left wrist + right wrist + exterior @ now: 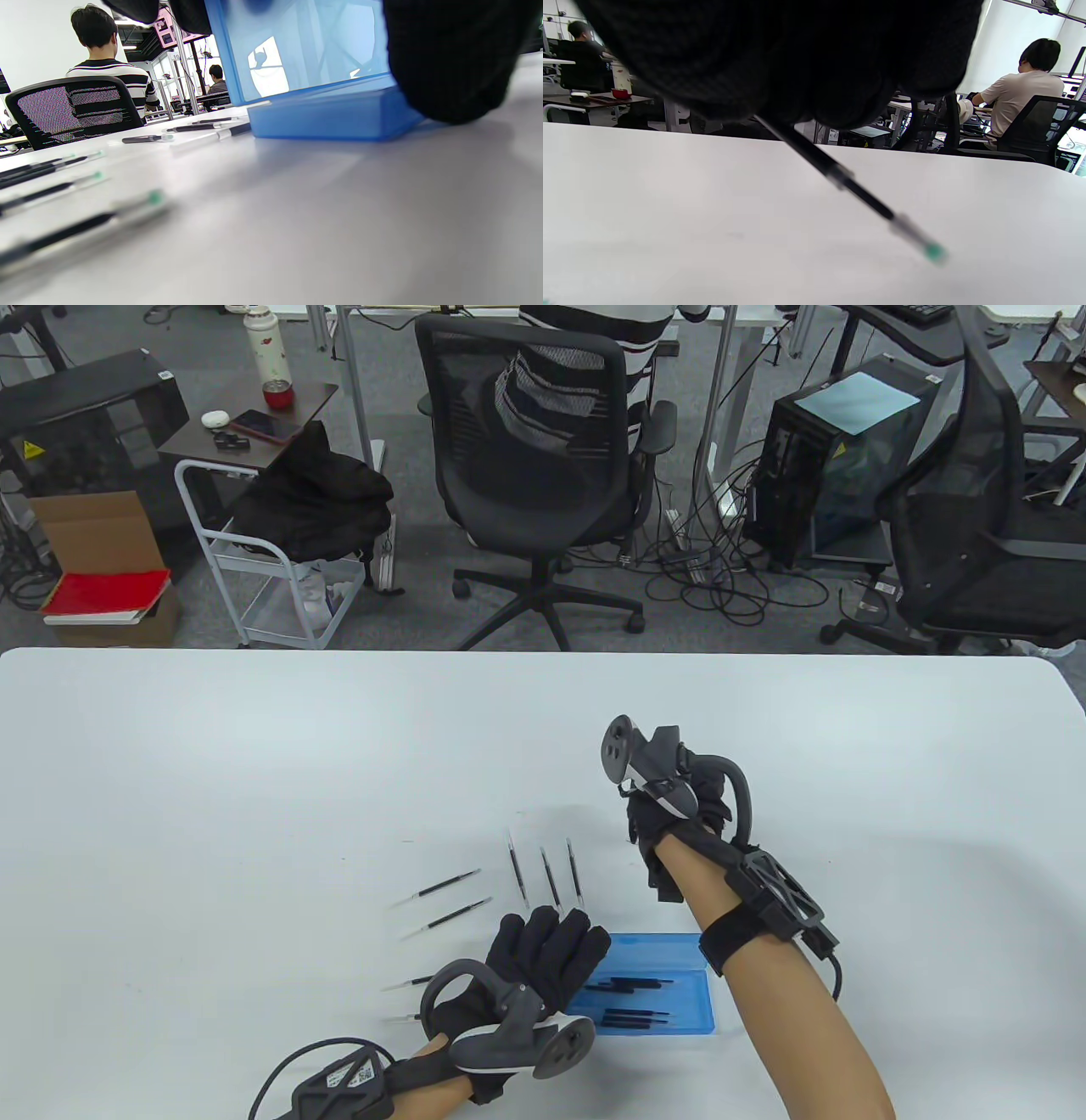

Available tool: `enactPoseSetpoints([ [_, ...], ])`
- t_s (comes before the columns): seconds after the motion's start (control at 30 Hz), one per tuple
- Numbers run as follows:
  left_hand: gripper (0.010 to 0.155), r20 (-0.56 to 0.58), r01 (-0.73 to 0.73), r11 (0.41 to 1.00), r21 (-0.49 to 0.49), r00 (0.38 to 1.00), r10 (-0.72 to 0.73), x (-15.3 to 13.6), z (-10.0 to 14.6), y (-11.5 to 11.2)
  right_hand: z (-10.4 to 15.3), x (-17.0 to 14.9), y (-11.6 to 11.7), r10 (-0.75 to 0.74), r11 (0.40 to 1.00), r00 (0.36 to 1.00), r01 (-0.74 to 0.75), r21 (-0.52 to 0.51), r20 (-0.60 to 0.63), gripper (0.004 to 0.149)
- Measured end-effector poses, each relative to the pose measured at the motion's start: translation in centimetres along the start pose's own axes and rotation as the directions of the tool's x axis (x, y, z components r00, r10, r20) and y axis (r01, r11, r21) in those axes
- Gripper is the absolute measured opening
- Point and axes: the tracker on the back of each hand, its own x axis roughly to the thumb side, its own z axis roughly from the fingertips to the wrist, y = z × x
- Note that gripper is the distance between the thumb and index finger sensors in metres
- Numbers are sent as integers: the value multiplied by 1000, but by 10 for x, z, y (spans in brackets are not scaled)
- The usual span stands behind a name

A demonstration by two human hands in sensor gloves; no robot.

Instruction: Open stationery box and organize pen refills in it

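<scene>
The blue stationery box [679, 1010] lies open near the front edge with a few pen refills [632, 984] inside. In the left wrist view its clear lid [297, 46] stands up above the base [335, 118]. My left hand [556, 942] lies with straight fingers on the box's left end. Raised above the table behind the box, my right hand [666, 857] pinches one black pen refill [848, 182] that points down, green tip [934, 252] lowest. Several loose refills [551, 878] lie on the table left of and behind the box.
The white table [254, 780] ends at its far edge in front of a black office chair [543, 475], where a person in a striped shirt sits. More refills [51, 192] lie close to my left wrist. Carts, computers and cables stand beyond the table.
</scene>
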Motion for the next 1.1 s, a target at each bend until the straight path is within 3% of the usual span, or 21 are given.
enactPoseSetpoints([
  [0.27, 117, -2, 6, 1000, 1, 1000, -6, 0, 1, 0, 77, -18, -34, -49, 989, 972, 80, -128, 231, 57],
  [0.5, 117, -3, 3, 1000, 1, 1000, -3, 0, 1, 0, 163, -20, -20, 118, 960, 842, 40, -279, 527, 58],
  [0.6, 117, -3, 2, 1000, 1, 1000, -2, 0, 1, 0, 188, -22, -9, 181, 944, 780, 33, -329, 599, 57],
  [0.87, 118, -5, -6, 1000, 0, 1000, 6, 0, 1, 0, 225, -19, 35, 284, 924, 675, -4, -381, 681, 56],
  [1.1, 118, -5, -9, 1000, -1, 1000, 9, -1, 0, 0, 232, -6, 67, 318, 925, 650, -52, -376, 690, 57],
])
